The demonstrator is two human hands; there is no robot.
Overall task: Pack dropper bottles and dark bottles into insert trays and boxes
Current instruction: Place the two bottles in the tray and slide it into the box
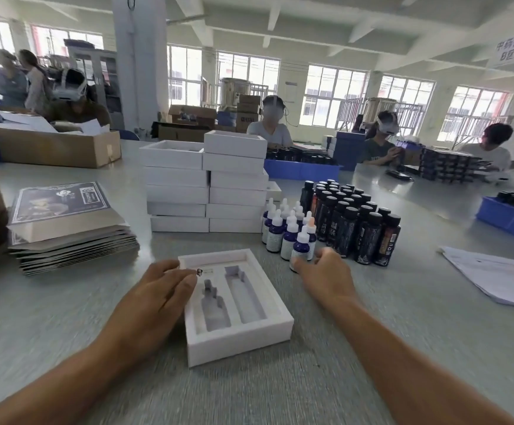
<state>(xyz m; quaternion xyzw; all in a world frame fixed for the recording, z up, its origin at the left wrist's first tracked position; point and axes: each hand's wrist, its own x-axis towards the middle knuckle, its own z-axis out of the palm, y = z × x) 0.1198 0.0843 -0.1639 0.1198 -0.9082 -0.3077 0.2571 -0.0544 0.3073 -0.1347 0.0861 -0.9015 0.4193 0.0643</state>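
Observation:
A white foam insert tray (275,314) with two bottle-shaped cavities, both bare, lies on the grey table in front of me. My left hand (160,289) rests flat on its left rim with straight fingers. My right hand (323,273) curls its fingers round the nearest blue dropper bottle (300,245), which stands upright at the front of a cluster of dropper bottles (283,225). Just right of them stands a block of dark bottles (354,219) with black caps.
Two stacks of white boxes (206,185) rise behind the tray. A pile of flat printed sleeves (65,222) sits at left, papers (501,277) at right, a blue bin (510,216) far right. Other people work at the far tables.

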